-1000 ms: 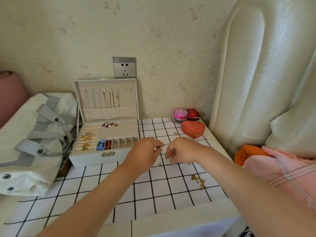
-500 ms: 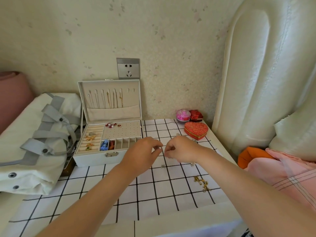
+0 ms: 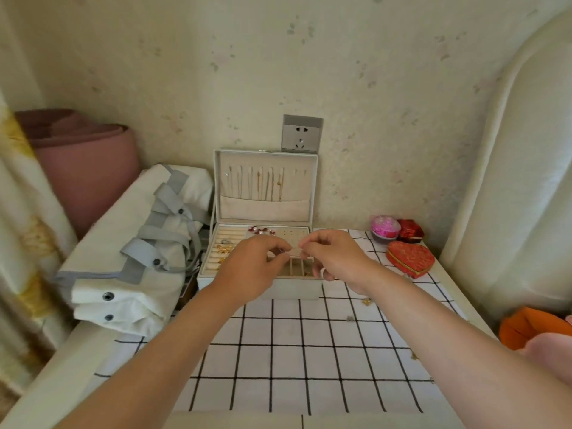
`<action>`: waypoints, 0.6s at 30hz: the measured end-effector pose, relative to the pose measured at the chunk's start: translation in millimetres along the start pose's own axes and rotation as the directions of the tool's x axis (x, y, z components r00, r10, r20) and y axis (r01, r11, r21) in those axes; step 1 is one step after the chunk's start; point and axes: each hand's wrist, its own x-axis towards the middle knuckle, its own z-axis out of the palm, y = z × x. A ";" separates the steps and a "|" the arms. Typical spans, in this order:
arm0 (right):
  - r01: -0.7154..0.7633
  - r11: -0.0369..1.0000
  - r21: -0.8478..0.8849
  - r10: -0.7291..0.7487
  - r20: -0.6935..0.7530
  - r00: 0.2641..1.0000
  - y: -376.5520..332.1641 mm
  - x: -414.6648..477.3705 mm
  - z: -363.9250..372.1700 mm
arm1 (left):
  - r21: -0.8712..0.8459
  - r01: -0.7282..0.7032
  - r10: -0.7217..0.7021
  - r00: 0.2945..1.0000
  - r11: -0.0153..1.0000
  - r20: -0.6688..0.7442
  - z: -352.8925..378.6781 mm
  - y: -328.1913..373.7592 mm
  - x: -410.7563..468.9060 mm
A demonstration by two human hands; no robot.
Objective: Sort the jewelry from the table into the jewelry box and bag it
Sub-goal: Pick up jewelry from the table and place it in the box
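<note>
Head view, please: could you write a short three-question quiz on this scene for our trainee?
1. True or false: the jewelry box is closed.
2. What lies left of it? A white bag; B heart-shaped box; C pink ball.
3. Fill in: the left hand and right hand are held close together above the ____.
Key: 1 false; 2 A; 3 jewelry box.

Matt fabric-lined jewelry box (image 3: 266,209) — cloth bag (image 3: 136,252) — glossy socket (image 3: 301,133).

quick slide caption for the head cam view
Left hand and right hand meet in a pinch over the open jewelry box; loose pieces lie on the checked cloth.
</note>
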 end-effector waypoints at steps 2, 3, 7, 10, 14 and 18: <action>0.000 0.999 0.040 0.001 -0.009 1.000 -3.6 7.7 11.9 | -0.011 0.026 -0.026 0.999 1.000 -0.020 -11.7 -12.3 0.9; 0.001 0.999 0.049 0.000 -0.017 1.000 -5.0 11.6 17.6 | -0.016 0.038 -0.038 0.999 0.999 -0.021 -17.3 -17.7 1.5; 0.020 0.999 0.025 -0.019 -0.006 1.000 -10.1 28.1 38.7 | -0.055 0.069 -0.071 0.997 0.996 -0.040 -36.1 -40.0 5.9; 0.041 0.999 -0.015 -0.041 0.026 0.999 -13.7 43.5 53.4 | -0.076 0.068 -0.073 0.995 0.995 -0.062 -47.4 -54.3 9.3; 0.076 0.980 -0.186 -0.068 0.046 0.997 -17.7 65.5 68.2 | -0.148 0.052 -0.065 0.995 0.988 -0.078 -54.7 -65.8 13.7; 0.079 0.950 -0.302 -0.074 0.026 0.997 -21.8 78.6 72.4 | -0.214 0.073 -0.092 0.992 0.974 -0.082 -58.8 -69.2 15.8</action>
